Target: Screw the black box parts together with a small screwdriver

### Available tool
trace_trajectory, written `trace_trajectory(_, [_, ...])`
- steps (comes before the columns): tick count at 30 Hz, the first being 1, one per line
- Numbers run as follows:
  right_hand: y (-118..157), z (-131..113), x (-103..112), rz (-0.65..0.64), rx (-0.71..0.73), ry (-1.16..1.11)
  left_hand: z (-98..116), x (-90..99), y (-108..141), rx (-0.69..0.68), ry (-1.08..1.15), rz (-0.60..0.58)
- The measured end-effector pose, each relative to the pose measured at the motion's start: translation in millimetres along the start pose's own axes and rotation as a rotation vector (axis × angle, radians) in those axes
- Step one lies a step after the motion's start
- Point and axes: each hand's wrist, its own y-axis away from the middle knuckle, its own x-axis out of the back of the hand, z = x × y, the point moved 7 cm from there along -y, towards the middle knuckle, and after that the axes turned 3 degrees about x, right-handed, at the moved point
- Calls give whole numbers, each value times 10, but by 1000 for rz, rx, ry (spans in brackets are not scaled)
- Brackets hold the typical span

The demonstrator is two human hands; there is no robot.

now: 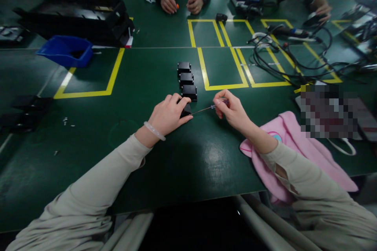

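Note:
My left hand (167,113) is closed on a small black box (185,109) on the green table, covering part of it. In my right hand (231,110) is a screwdriver (212,106) with a translucent purplish handle. Its thin shaft points left, and the tip meets the near right corner of the box, by my left thumb. Beyond the held box, three similar black boxes stand in a row: a near one (189,92), a middle one (186,79) and a far one (184,67). Small shiny pieces show at their sides.
Small screws (65,120) lie at left, near more black parts (26,111). A blue bin (67,51) and stacked black trays (79,15) are at back left. A pink cloth (290,133) lies under my right forearm. Cables (294,66) spread at right. Co-workers' hands (169,3) are across the table.

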Motion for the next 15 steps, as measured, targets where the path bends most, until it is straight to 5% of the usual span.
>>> trace_trajectory(15, [1,4,-8,-13,-17,-4,1,-5,-5,2,2,-8])
